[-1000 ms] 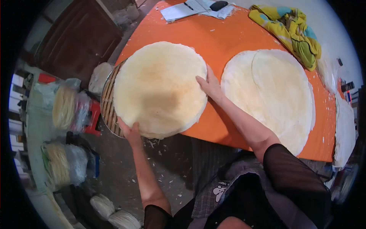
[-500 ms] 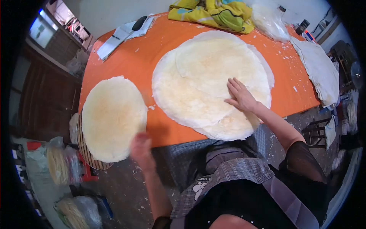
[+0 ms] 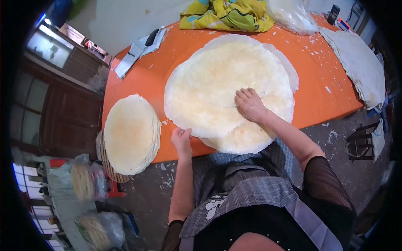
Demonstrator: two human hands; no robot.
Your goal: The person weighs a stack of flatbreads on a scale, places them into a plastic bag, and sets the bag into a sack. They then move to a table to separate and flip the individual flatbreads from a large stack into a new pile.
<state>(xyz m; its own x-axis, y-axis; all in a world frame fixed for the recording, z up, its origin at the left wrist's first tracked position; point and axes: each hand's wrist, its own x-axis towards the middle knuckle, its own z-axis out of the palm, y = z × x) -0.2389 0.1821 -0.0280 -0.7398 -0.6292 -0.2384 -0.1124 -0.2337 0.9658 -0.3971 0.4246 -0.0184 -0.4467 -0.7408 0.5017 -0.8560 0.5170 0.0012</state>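
A wide pile of thin, round, pale flatbreads [image 3: 213,79] lies overlapping on the orange tabletop in the head view. My left hand [image 3: 182,140] pinches the rim of the top flatbread at the pile's front left. Near the middle of the pile, my right hand [image 3: 251,105] has its fingers curled together on the edge of a sheet, with another flatbread [image 3: 245,138] showing below and sticking out toward me. To the left, a smaller neat stack of flatbreads [image 3: 132,131] rests on a round slatted tray [image 3: 112,171], apart from both hands.
A yellow patterned cloth [image 3: 226,16] and a clear plastic bag [image 3: 293,16] sit at the table's far edge. White papers with a dark object [image 3: 140,50] lie back left. A folded pale cloth [image 3: 356,62] hangs over the right edge. Bagged bundles [image 3: 94,230] stand lower left.
My left hand has moved right, from beside the small stack to the large pile's rim. My right hand has shifted slightly left, and its fingers have curled from lying flat.
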